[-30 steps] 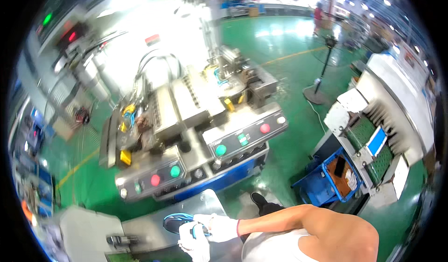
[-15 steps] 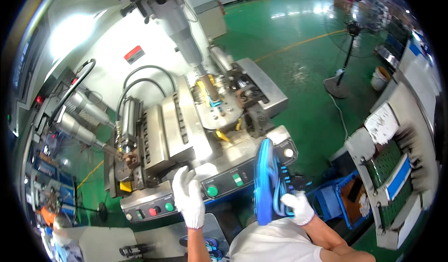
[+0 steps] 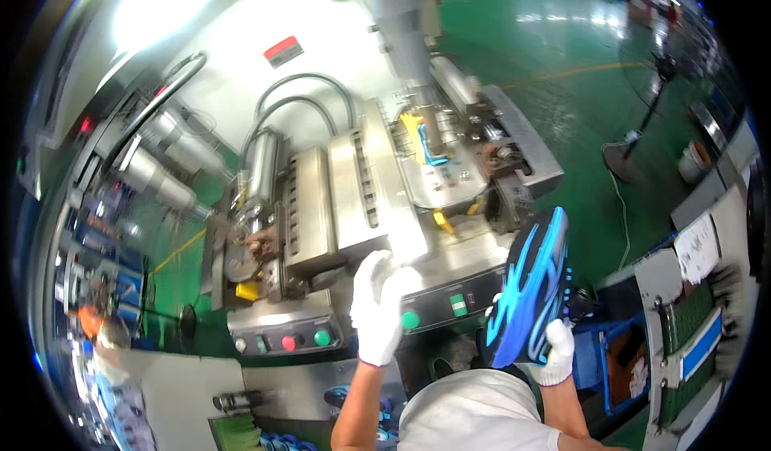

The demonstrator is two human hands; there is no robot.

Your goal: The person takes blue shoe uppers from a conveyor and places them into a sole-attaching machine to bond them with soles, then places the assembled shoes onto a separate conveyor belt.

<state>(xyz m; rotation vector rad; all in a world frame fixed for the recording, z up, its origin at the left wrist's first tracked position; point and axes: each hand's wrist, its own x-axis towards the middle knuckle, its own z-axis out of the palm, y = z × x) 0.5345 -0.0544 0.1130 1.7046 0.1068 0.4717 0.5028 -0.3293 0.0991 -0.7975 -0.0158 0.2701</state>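
A blue and black shoe upper [image 3: 526,286] is in my right hand [image 3: 556,356], which wears a white knit glove and closes around its lower right edge. The upper stands steeply, in front of the right end of the machine's control panel [image 3: 434,306]. My left hand [image 3: 377,310], gloved in white too, is raised near the middle of that panel. Its fingers are apart and nothing is in them. Beyond both hands is a metal machine [image 3: 373,186] with two stations. At its right station, a yellow and light-blue piece [image 3: 424,142] sits under a blurred vertical cylinder.
Round green buttons [image 3: 410,319] and a red button [image 3: 290,342] line the machine's front. At right stand a blue crate [image 3: 614,371] and a brush-edged unit [image 3: 695,346]. A fan [image 3: 642,134] is on the green floor. More blue pieces [image 3: 281,441] lie at lower left.
The view has swung, shifting the machine rightward in the picture. The shoe upper has turned, showing its broad striped face. My left hand stays open near the panel.
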